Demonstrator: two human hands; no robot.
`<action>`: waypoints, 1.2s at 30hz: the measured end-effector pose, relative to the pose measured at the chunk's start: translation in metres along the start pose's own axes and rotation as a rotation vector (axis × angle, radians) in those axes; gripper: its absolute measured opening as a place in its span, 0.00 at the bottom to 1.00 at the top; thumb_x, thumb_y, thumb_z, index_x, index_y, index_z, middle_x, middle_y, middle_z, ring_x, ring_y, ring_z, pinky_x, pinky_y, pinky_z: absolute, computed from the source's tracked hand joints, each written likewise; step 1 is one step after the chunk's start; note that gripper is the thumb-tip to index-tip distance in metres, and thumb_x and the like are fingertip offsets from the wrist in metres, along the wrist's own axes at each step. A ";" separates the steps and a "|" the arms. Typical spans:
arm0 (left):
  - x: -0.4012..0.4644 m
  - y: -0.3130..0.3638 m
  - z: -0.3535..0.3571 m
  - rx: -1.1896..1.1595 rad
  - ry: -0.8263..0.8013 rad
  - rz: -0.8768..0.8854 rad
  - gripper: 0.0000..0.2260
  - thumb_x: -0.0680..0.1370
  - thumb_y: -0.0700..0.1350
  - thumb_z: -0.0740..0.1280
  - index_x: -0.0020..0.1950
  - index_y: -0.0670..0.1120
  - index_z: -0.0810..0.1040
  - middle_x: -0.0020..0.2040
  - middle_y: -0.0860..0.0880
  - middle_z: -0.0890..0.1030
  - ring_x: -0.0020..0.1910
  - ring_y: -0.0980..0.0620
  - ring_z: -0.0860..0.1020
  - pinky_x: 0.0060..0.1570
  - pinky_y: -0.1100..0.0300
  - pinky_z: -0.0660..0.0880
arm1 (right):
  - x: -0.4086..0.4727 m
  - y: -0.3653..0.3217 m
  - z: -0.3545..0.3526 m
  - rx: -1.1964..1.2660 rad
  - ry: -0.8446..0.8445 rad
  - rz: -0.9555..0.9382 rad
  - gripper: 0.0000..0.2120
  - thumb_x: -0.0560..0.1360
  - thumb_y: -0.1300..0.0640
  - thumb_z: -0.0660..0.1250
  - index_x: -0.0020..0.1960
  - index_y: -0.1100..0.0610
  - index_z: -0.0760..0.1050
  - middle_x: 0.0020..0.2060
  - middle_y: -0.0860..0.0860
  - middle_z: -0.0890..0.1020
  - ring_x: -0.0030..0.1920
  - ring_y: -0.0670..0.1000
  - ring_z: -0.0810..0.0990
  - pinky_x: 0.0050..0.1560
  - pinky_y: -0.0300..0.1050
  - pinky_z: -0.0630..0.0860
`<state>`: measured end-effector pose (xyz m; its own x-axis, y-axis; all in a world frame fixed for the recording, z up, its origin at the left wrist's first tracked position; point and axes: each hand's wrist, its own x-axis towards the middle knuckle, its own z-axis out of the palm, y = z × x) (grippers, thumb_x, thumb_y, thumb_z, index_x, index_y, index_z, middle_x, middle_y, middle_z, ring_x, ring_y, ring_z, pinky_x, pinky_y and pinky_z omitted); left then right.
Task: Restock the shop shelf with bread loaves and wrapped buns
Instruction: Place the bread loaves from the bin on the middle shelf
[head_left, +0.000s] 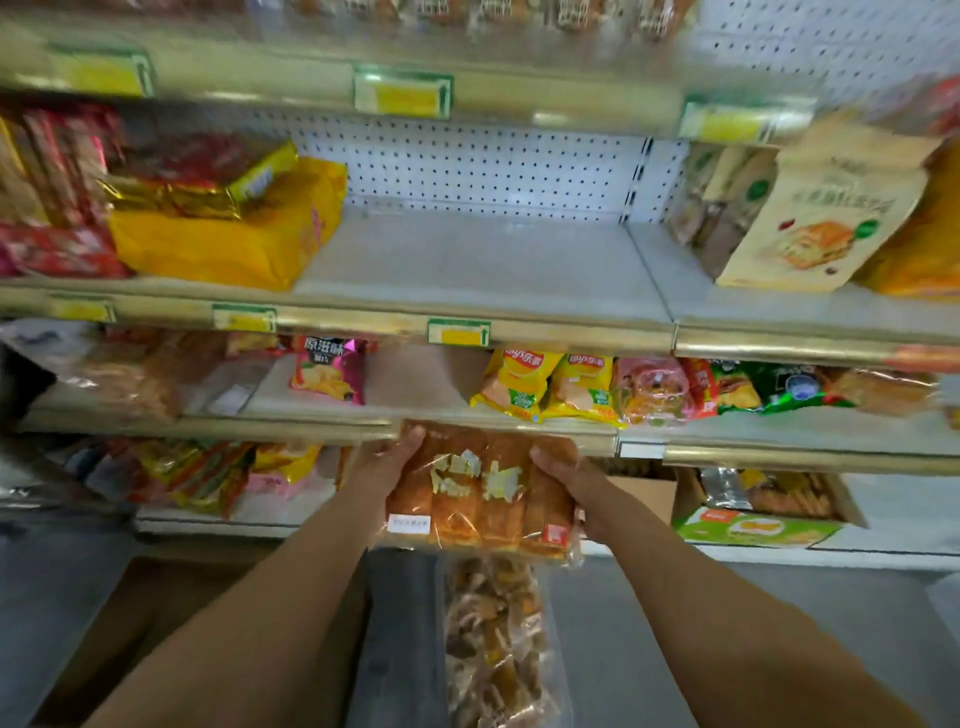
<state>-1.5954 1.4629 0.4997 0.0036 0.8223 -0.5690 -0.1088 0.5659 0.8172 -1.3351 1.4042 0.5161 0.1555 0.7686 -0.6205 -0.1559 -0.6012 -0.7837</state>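
shelf (483, 260), yellow bag (228, 244), cream pouch (821, 228)

Small grocery shop. Tiered metal shelves (483, 260) with white pegboard backing (467, 166), price-tag holders (459, 332) on gilt shelf edges. Crisp packets (550, 384) at 1 o'clock, yellow snack bags (228, 234) at 10, boxed goods (753, 525) at 3.

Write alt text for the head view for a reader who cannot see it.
Two hands, left hand and right hand, hold a clear-wrapped bread loaf by its sides in front of shop shelves. Above it, the middle shelf has a bare stretch between a yellow packet and a cream bag.
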 end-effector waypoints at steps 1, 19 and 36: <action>-0.017 0.022 0.004 0.013 -0.026 0.038 0.37 0.56 0.63 0.84 0.57 0.44 0.81 0.51 0.40 0.86 0.45 0.39 0.86 0.48 0.38 0.81 | -0.007 -0.017 0.000 0.013 -0.008 -0.026 0.18 0.69 0.49 0.79 0.55 0.53 0.80 0.45 0.52 0.88 0.45 0.52 0.86 0.43 0.51 0.84; -0.144 0.212 0.037 -0.120 -0.288 0.477 0.10 0.75 0.47 0.73 0.52 0.44 0.81 0.46 0.42 0.87 0.43 0.44 0.86 0.44 0.52 0.82 | -0.130 -0.257 0.012 -0.003 0.028 -0.539 0.19 0.68 0.49 0.80 0.53 0.54 0.78 0.43 0.55 0.87 0.38 0.53 0.86 0.28 0.44 0.79; -0.162 0.272 0.030 -0.637 -0.228 0.490 0.39 0.63 0.52 0.83 0.70 0.43 0.74 0.58 0.38 0.84 0.55 0.34 0.83 0.53 0.31 0.78 | -0.158 -0.299 0.056 0.177 0.152 -0.863 0.43 0.68 0.45 0.80 0.77 0.53 0.65 0.71 0.53 0.74 0.67 0.52 0.75 0.64 0.44 0.69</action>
<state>-1.5961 1.4851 0.8170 0.0032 0.9972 -0.0743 -0.6914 0.0559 0.7203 -1.3676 1.4745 0.8498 0.4139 0.8930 0.1765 -0.0716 0.2253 -0.9717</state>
